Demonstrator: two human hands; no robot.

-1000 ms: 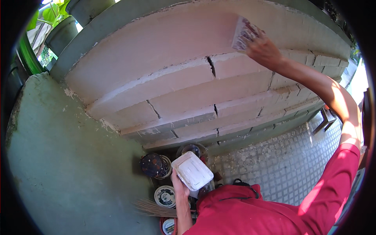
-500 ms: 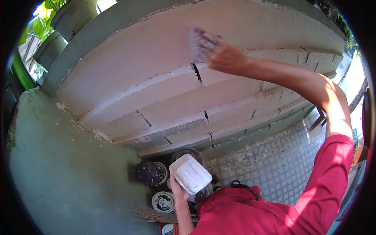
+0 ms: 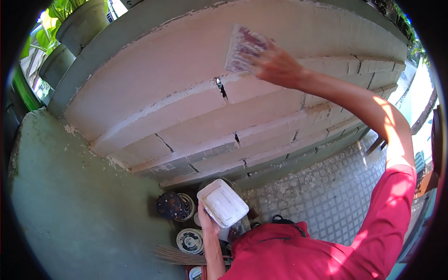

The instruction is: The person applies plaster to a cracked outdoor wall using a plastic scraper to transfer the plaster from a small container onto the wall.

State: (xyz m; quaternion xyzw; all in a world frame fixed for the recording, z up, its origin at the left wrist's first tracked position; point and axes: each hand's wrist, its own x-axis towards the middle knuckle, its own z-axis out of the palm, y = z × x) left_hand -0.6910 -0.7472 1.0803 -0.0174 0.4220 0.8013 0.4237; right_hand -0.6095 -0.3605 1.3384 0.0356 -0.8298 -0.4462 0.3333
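My right hand [image 3: 280, 67] is raised to the upper wall and grips a flat, wide putty spreader [image 3: 245, 50], reddish-purple and smeared with white. The spreader's blade lies at or very near the pinkish wall [image 3: 163, 72], just above a ledge; exact contact is hard to tell. Below and left of it, a dark upright gap [image 3: 221, 88] cuts the ledge, with a white spot at its top. Low in front of me, my left hand [image 3: 207, 221] holds a white rectangular plastic tub [image 3: 224, 204] by its side. White paste coats its inside. Some left fingers are hidden beneath it.
Paint cans stand in the corner below: a dark speckled one [image 3: 169, 205] and a white-smeared one [image 3: 190, 241]. A bundle of thin sticks [image 3: 179, 255] lies beside them. A green side wall [image 3: 84, 196] bounds the left. Potted plants [image 3: 81, 28] top the wall; patterned tiles [image 3: 322, 182] cover the floor.
The spreader has shifted slightly right along the wall, away from the dark gap. A white spot now shows at the gap's top. The view has moved a little; the tub stays in my left hand.
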